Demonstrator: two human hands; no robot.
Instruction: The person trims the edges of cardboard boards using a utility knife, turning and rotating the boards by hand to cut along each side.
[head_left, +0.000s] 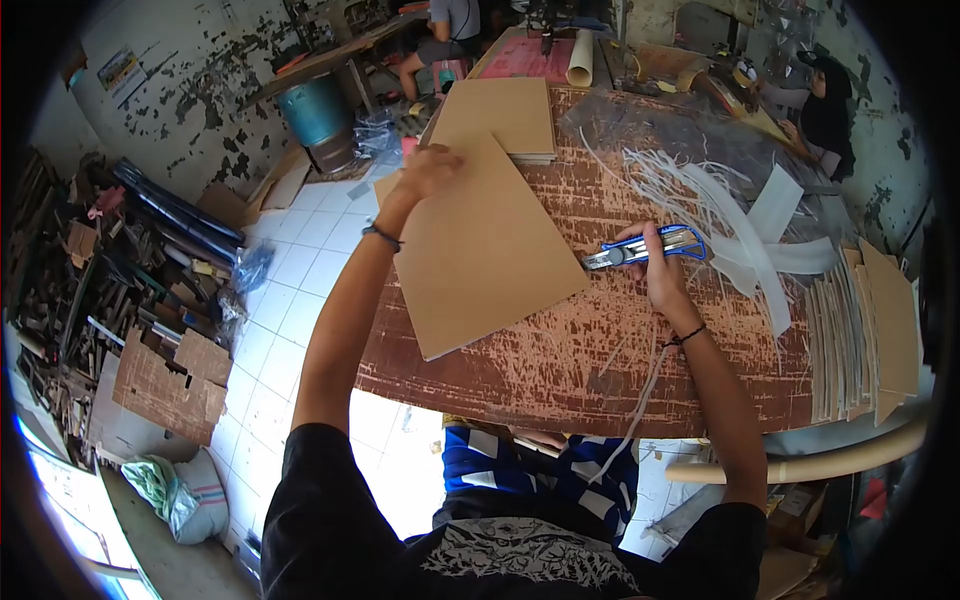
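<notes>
One cardboard sheet (pixel 490 260), askew along the tabletop's (pixel 540 355) left edge, unclenched left hand (pixel 428 172) upon it; uneven pressure could slide it off. One cutter (pixel 612 256), grasped in the right hand (pixel 660 275), tip beside the sheet's corner; wrist drift could nick it.

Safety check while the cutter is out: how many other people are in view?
2: a seated person on a pink stool at the top, and another person at the upper right. Others may be hidden.

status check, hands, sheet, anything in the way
Left hand on cardboard sheet. Right hand holding blue knife, tip near sheet's corner. White strips off to the right, clear of sheet.
</notes>
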